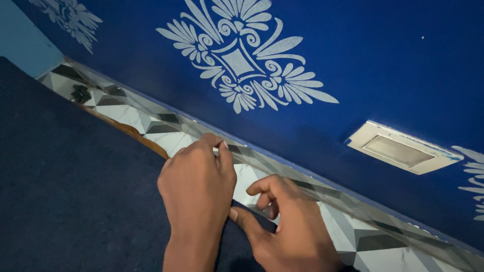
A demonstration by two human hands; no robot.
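Two hands, one wall plate, two full stencils

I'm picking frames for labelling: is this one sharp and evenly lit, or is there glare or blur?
Head view: left hand and right hand are fairly sharp; soft sheen on the blue wall near the white wall plate; the dark carpet is underlit and nearly textureless; the horizon is tilted.

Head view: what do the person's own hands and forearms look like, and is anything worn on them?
Both are bare. The left hand and right hand show no gloves, rings or other jewellery, and no markings. The left forearm is uncovered to the frame's lower edge, with no sleeve, watch or band; the right wrist is cut off by the edge. Fingernails on the fingers are short and unpainted.
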